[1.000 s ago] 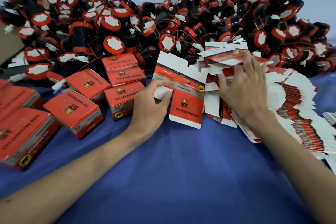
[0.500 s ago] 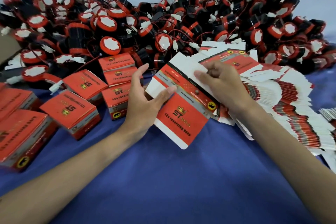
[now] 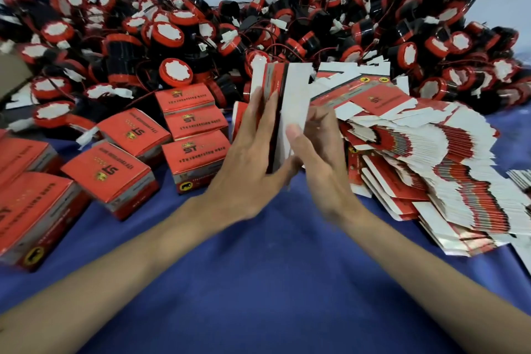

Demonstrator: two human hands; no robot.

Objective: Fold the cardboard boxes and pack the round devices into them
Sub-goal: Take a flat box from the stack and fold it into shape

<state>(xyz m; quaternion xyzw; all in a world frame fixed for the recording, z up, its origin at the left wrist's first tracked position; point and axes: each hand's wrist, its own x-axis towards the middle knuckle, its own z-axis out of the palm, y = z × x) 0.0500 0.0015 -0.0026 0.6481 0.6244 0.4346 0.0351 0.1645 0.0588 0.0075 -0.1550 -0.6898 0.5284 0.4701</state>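
Box blank now tipping upright, no longer flat | left hand pressing it, fingers straight | right hand pinching its edge

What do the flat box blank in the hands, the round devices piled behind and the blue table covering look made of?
The flat box blank: thin cardboard, printed red outside, plain white inside, with creases and flaps. The round devices: probably moulded plastic, black bodies with sheen, red rims, white paper-like faces. The blue table covering: seemingly matte cloth, no glare.

Glossy printed cardboard boxes; matt blue cloth; shiny plastic devices.
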